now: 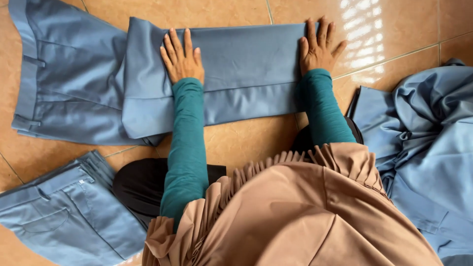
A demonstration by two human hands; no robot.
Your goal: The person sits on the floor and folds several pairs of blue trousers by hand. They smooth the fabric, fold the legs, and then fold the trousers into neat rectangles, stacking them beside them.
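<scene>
A pair of blue-grey trousers (88,83) lies flat on the tiled floor, legs folded back over themselves toward the waistband at the left. My left hand (181,58) rests palm down on the folded leg section, fingers spread. My right hand (319,45) presses flat on the fold's right edge, fingers apart. Both arms wear teal sleeves. Neither hand grips the cloth; both lie on top of it.
Another pair of blue-grey trousers (59,212) lies at the lower left. A rumpled heap of the same blue cloth (423,138) sits at the right. The orange tiled floor (246,138) shows between them. My tan ruffled garment (295,212) fills the lower middle.
</scene>
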